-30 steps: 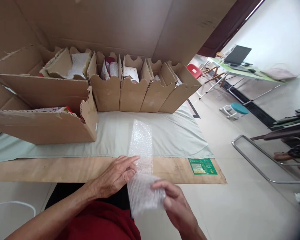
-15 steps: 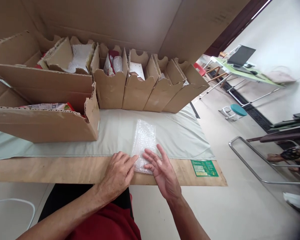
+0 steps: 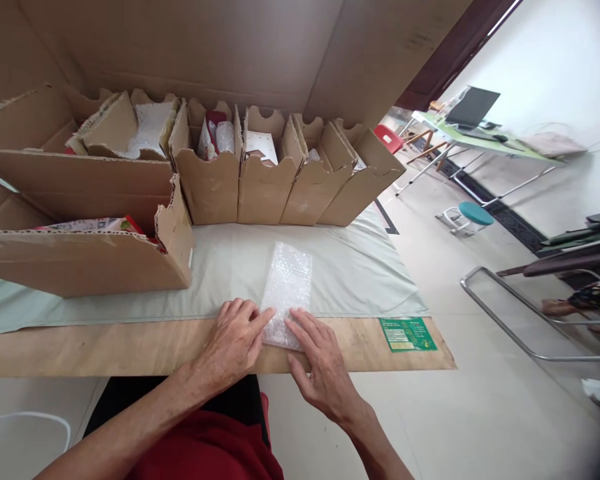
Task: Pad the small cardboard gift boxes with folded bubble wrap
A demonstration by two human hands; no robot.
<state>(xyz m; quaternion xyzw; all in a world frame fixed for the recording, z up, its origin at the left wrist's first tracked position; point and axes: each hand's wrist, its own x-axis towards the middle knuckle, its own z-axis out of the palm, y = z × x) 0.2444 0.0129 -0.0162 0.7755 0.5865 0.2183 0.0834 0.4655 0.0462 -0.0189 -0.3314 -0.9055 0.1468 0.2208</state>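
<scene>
A folded, flat piece of clear bubble wrap [image 3: 289,277] lies lengthwise on the pale cloth, its near end over the wooden table edge. At its lower left edge is my left hand [image 3: 234,339], with the fingers curled and the index finger and thumb closed at the wrap's edge; its fingertips are partly hidden. My right hand [image 3: 323,363] lies palm down at the lower right of the wrap. Its fingers are stretched out on the wrap, and its thumb is apart near the table edge. Whether anything lies inside the wrap I cannot tell.
Several open cardboard bins [image 3: 265,190] stand at the back, holding wrapped items. A larger cardboard box [image 3: 100,263] with red packaging is at the left. A green card [image 3: 408,335] lies at the right table edge. Beyond are a blue stool [image 3: 475,213] and a laptop [image 3: 473,107].
My right hand has turned from palm sideways to palm down and come onto the wrap. My left hand stays at the wrap's left edge. The view has shifted slightly.
</scene>
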